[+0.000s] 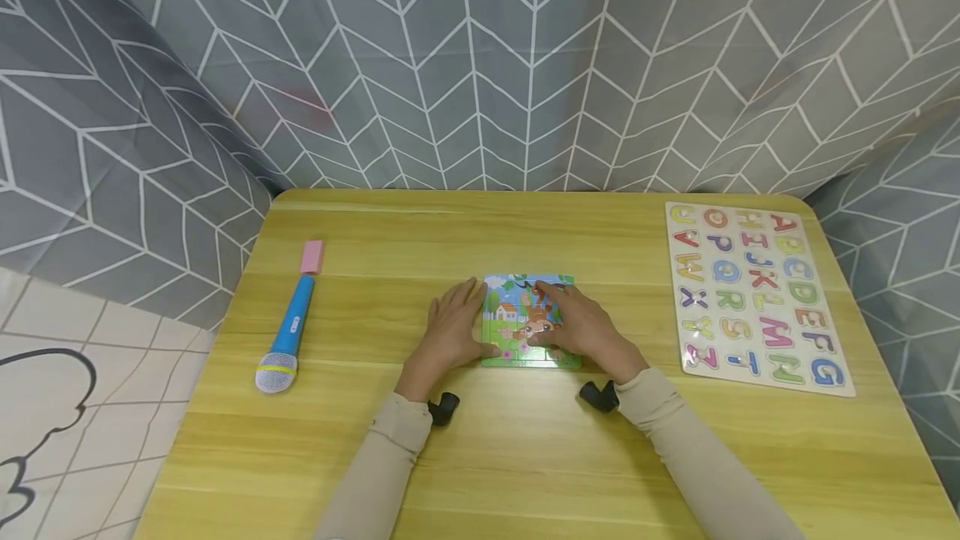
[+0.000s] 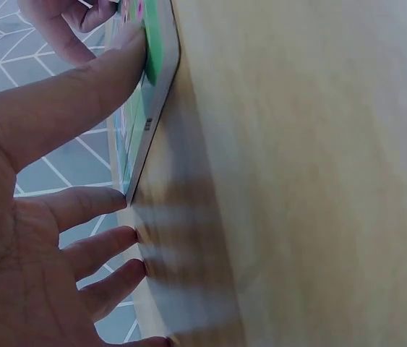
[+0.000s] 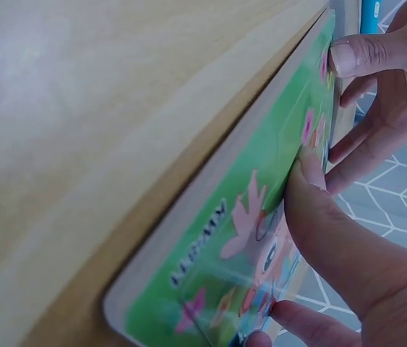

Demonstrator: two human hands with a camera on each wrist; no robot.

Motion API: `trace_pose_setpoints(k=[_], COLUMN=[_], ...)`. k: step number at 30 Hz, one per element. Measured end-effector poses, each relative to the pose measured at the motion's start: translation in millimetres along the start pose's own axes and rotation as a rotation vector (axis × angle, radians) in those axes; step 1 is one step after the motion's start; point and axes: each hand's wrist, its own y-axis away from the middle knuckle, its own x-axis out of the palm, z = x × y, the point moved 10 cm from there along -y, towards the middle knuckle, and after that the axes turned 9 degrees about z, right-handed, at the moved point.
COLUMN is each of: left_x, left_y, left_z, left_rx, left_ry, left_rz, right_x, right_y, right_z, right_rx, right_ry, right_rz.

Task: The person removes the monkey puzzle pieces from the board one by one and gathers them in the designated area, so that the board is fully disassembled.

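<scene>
A square picture jigsaw puzzle [image 1: 508, 312] with a monkey, a house and flowers lies flat on the table between both hands. My left hand [image 1: 448, 333] is at its left side, fingers spread along the edge with the tips down by the tabletop. Its thumb [image 2: 109, 76] rests over the puzzle's green lower border. On the right part of the picture lies my right hand [image 1: 590, 326]. Its thumb [image 3: 319, 210] and fingertips touch the printed face, spread apart, and the hand covers part of the monkey.
On the wooden table [image 1: 510, 457], a blue toy microphone [image 1: 291, 323] and a pink block [image 1: 312, 257] lie at the left. A white alphabet board [image 1: 761, 298] with colourful letters is at the right. A grey patterned curtain [image 1: 495, 65] hangs behind the table.
</scene>
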Motion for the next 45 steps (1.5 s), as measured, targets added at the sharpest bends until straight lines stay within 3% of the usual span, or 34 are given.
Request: trace_pose_setpoints(k=[5,11,20,31,45], left_x=[0.6,1.7,2.1,6.1,5.2], left_y=[-0.1,0.3,3.2,3.6,3.2], left_z=[1.2,2.4,0.9,1.9,2.2], left_rx=[-0.003,-0.01,0.005,0.014,0.005], left_ry=[0.001,-0.001,-0.016,-0.025,-0.026], left_rz=[-0.003,0.009,0.037,0.08,0.082], right_x=[-0.8,-3.5,-8.4,-6.1,-8.0], right_y=[1.2,1.3,-14.8,-36.7,-47.3], right_z=[2.6,15.9,38.0,58.1,66.0], right_rx=[0.012,-0.04,-0.088,-0.143,-0.118], right_ry=[0.002,-0.023,0.012,0.05,0.102], right_rz=[0.012,-0.041,-0.087,-0.015,0.039])
